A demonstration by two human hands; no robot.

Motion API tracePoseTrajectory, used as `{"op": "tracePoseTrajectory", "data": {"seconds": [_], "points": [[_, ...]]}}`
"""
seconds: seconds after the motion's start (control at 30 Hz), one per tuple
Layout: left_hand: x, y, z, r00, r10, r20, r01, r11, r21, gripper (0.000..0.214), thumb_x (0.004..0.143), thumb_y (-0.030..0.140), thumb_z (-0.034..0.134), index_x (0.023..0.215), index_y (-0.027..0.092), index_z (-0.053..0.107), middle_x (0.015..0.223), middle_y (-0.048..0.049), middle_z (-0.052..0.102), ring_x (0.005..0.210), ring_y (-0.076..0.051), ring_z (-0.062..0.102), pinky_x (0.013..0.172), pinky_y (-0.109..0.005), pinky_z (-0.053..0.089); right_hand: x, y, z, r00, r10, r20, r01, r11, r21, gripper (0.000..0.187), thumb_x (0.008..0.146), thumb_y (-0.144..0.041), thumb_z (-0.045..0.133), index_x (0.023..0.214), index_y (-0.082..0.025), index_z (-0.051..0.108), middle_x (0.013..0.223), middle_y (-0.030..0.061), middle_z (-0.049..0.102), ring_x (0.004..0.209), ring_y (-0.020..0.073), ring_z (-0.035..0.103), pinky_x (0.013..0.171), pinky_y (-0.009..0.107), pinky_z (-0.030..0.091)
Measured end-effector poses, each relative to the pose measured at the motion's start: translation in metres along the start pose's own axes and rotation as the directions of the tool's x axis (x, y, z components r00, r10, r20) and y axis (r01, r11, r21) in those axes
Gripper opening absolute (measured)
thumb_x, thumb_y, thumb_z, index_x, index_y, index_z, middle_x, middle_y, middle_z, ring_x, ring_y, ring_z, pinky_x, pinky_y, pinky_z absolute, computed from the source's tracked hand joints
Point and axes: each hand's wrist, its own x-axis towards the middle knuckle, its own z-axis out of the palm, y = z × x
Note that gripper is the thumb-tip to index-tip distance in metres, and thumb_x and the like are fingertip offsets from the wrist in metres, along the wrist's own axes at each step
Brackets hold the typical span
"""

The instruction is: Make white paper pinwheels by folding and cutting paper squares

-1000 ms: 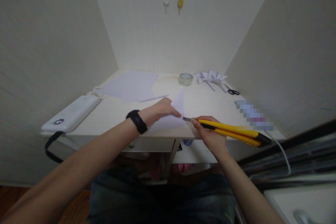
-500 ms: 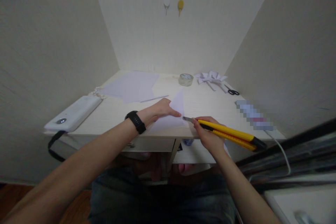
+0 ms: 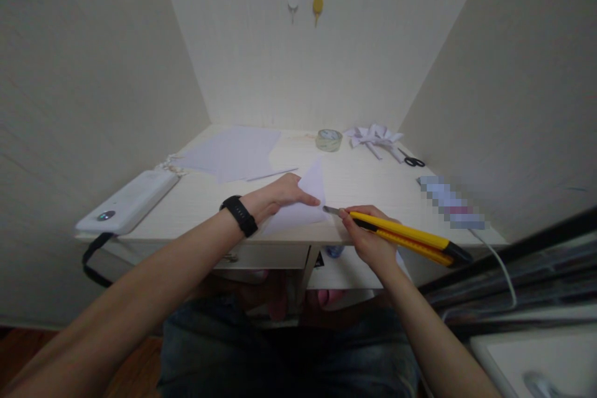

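A folded sheet of white paper [image 3: 295, 216] lies near the desk's front edge, with one pointed part reaching up behind my thumb. My left hand [image 3: 290, 191] grips it, the thumb stretched across toward its right corner; the other fingers are mostly hidden. In my right hand [image 3: 370, 233] is a yellow-and-black utility knife [image 3: 405, 233], its handle slanting down to the right. The metal blade is out, and its tip is at the paper's right corner, close to my left thumb. A black watch is on my left wrist.
Loose white sheets [image 3: 242, 152] and a thin paper roll [image 3: 272, 174] lie behind my left hand. Clear tape [image 3: 329, 140], a folded-paper piece [image 3: 374, 137] and black scissors [image 3: 413, 161] sit at the back. A white device [image 3: 128, 202] is left; a blurred-out phone-like object [image 3: 450, 202] is right.
The view has shifted very slightly. Both hands, the paper and the knife keep nearly the same places, with the blade tip still at the paper's right corner.
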Motion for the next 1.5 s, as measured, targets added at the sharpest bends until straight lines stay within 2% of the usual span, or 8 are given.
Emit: {"op": "tracePoseTrajectory", "data": {"seconds": [0.2, 0.53, 0.87, 1.1, 1.2, 1.3, 1.4, 1.5], "points": [[-0.001, 0.001, 0.0, 1.0, -0.007, 0.023, 0.008, 0.999, -0.04, 0.048, 0.059, 0.021, 0.08, 0.103, 0.007, 0.07, 0.104, -0.0161, 0.072, 0.08, -0.023, 0.066, 0.076, -0.036, 0.052, -0.001, 0.0, 0.0, 1.0, -0.01, 0.01, 0.01, 1.0, 0.007, 0.024, 0.08, -0.045, 0.067, 0.075, -0.023, 0.072, 0.077, 0.0041, 0.075, 0.071, 0.0217, 0.071, 0.072, 0.035, 0.054], [0.001, 0.0, 0.002, 1.0, -0.011, -0.006, 0.01, 0.997, -0.071, 0.043, 0.056, 0.019, 0.082, 0.096, 0.006, 0.071, 0.096, -0.0157, 0.073, 0.075, -0.025, 0.066, 0.07, -0.037, 0.05, 0.0, 0.004, 0.001, 1.0, -0.008, 0.008, 0.008, 1.0, 0.022, 0.023, 0.079, -0.044, 0.069, 0.075, -0.022, 0.073, 0.075, 0.0033, 0.075, 0.07, 0.0208, 0.07, 0.071, 0.033, 0.054], [0.001, -0.001, 0.002, 1.0, 0.013, -0.001, -0.013, 0.993, -0.121, 0.042, 0.055, 0.017, 0.083, 0.095, 0.008, 0.072, 0.093, -0.0144, 0.073, 0.075, -0.027, 0.067, 0.073, -0.041, 0.05, -0.001, 0.003, 0.001, 1.0, -0.023, -0.004, 0.023, 0.999, 0.041, 0.021, 0.079, -0.042, 0.07, 0.075, -0.022, 0.073, 0.075, 0.0031, 0.075, 0.07, 0.0202, 0.07, 0.069, 0.032, 0.055], [0.001, -0.004, -0.002, 0.996, -0.022, 0.085, 0.043, 0.964, -0.261, 0.041, 0.062, 0.02, 0.08, 0.1, 0.01, 0.071, 0.097, -0.0139, 0.074, 0.074, -0.025, 0.068, 0.075, -0.042, 0.051, -0.001, 0.001, 0.0, 0.998, -0.053, -0.017, 0.054, 0.996, 0.071, 0.017, 0.077, -0.039, 0.072, 0.074, -0.022, 0.074, 0.076, 0.0035, 0.076, 0.07, 0.0207, 0.072, 0.07, 0.032, 0.058], [0.001, -0.009, -0.007, 0.992, 0.021, 0.125, 0.023, 0.939, -0.344, 0.045, 0.063, 0.019, 0.077, 0.107, 0.013, 0.069, 0.104, -0.0132, 0.073, 0.082, -0.025, 0.069, 0.081, -0.042, 0.052, -0.002, -0.001, -0.001, 0.997, -0.062, -0.041, 0.067, 0.991, 0.12, 0.016, 0.077, -0.038, 0.073, 0.076, -0.022, 0.075, 0.078, 0.0039, 0.077, 0.071, 0.0206, 0.072, 0.069, 0.032, 0.059], [0.0, -0.013, -0.013, 0.987, 0.045, 0.157, 0.023, 0.915, -0.402, 0.042, 0.065, 0.019, 0.074, 0.106, 0.013, 0.07, 0.1, -0.0124, 0.074, 0.087, -0.026, 0.068, 0.084, -0.042, 0.051, -0.003, -0.004, -0.001, 0.997, -0.057, -0.059, 0.066, 0.987, 0.147, 0.016, 0.076, -0.039, 0.074, 0.076, -0.022, 0.076, 0.079, 0.0042, 0.077, 0.072, 0.0209, 0.073, 0.069, 0.031, 0.06], [-0.002, -0.013, -0.014, 0.981, 0.055, 0.187, 0.032, 0.901, -0.433, 0.039, 0.064, 0.017, 0.074, 0.102, 0.011, 0.071, 0.095, -0.0119, 0.074, 0.085, -0.025, 0.068, 0.084, -0.04, 0.051, -0.002, -0.008, -0.001, 0.997, -0.056, -0.055, 0.063, 0.991, 0.121, 0.018, 0.076, -0.041, 0.073, 0.077, -0.023, 0.077, 0.08, 0.0039, 0.078, 0.074, 0.0213, 0.074, 0.069, 0.031, 0.061], [-0.004, -0.011, -0.011, 0.976, 0.101, 0.193, 0.001, 0.883, -0.468, 0.044, 0.062, 0.013, 0.074, 0.106, 0.012, 0.071, 0.1, -0.0119, 0.074, 0.082, -0.023, 0.068, 0.081, -0.037, 0.051, -0.001, -0.01, -0.001, 0.998, -0.06, -0.033, 0.063, 0.994, 0.093, 0.018, 0.077, -0.043, 0.072, 0.078, -0.025, 0.077, 0.081, 0.0026, 0.078, 0.075, 0.0214, 0.074, 0.071, 0.031, 0.061]]}}
